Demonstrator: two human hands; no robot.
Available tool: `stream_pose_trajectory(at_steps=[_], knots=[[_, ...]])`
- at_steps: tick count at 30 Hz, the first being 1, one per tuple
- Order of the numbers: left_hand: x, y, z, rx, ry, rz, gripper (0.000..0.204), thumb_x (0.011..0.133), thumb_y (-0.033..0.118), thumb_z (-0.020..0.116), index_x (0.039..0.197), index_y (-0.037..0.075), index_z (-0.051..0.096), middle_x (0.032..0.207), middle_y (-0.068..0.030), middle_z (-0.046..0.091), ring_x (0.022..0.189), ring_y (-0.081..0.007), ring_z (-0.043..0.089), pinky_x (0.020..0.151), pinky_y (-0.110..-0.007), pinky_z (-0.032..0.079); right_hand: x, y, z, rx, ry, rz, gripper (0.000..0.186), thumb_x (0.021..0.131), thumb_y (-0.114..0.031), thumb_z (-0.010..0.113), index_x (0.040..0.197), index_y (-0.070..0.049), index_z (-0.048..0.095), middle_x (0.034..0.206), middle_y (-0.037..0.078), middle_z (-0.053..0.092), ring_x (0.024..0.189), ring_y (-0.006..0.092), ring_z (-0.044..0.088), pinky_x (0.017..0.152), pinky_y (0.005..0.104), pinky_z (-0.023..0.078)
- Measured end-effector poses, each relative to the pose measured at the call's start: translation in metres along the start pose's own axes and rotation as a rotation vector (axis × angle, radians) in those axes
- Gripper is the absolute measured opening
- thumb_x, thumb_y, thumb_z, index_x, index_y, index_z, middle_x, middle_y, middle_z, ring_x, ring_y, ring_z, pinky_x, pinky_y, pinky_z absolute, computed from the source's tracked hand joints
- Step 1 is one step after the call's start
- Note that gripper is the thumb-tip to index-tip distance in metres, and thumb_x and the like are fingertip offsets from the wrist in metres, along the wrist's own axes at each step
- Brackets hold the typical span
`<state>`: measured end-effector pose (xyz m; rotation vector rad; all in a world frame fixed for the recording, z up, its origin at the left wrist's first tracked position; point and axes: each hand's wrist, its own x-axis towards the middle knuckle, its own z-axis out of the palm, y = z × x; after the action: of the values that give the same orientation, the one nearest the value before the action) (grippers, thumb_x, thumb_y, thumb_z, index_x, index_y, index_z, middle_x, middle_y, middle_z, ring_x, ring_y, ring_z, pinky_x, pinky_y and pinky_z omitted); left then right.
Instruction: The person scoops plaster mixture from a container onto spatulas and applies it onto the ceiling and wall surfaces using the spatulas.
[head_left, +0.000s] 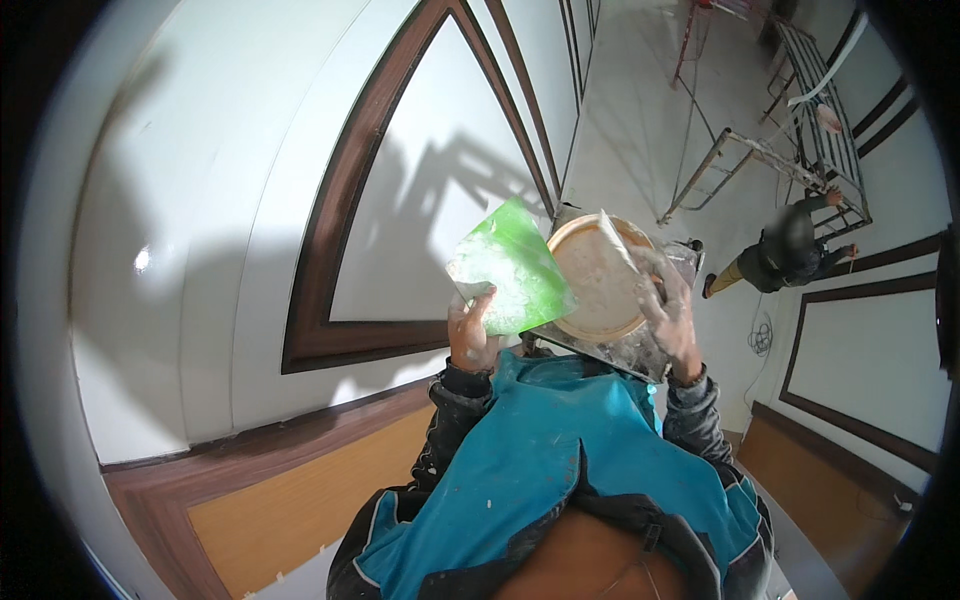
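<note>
My left hand [473,330], dusted white, grips a flat green square board [515,265] smeared with white paste. My right hand [670,315], also coated in white, holds a narrow pale scraper-like tool [617,240] over the right half of a round cream-coloured tub [580,290]. The tub rests on a grimy, paste-spattered platform [680,260] just beyond my teal-covered front. The green board overlaps the tub's left side.
A white wall with dark wood trim [305,355] runs along the left. Metal scaffolding [720,155] stands ahead to the right, where another person [785,255] in dark clothing stands. A coiled cable [760,338] lies on the floor at the right.
</note>
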<state>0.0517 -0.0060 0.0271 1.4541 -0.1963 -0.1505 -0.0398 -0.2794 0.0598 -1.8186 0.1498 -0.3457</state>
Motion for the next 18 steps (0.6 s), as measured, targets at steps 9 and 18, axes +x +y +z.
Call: stream_pose_trajectory(at_steps=[9, 18], knots=[[0.020, -0.017, -0.018, -0.025, 0.276, -0.015, 0.043, 0.090, 0.015, 0.062, 0.128, -0.002, 0.052, 0.121, -0.0158, 0.061, 0.116, -0.0260, 0.058, 0.099, -0.037, 0.046, -0.019, 0.005, -0.027, -0.210, 0.113, 0.200, 0.027, 0.090, -0.011, 0.057, 0.114, 0.002, 0.060, 0.084, 0.020, 0.065, 0.064, 0.0298, 0.055, 0.069, 0.0354, 0.048], [0.070, -0.077, 0.043, -0.234, 0.466, -0.087, 0.059, 0.100, 0.042, 0.049, 0.136, -0.005, 0.045, 0.121, -0.0148, 0.057, 0.110, -0.0220, 0.055, 0.095, -0.038, 0.048, -0.032, 0.012, -0.019, -0.432, 0.199, 0.138, 0.022, 0.087, -0.012, 0.057, 0.107, -0.001, 0.060, 0.086, 0.020, 0.067, 0.077, 0.0385, 0.065, 0.075, 0.0418, 0.051]])
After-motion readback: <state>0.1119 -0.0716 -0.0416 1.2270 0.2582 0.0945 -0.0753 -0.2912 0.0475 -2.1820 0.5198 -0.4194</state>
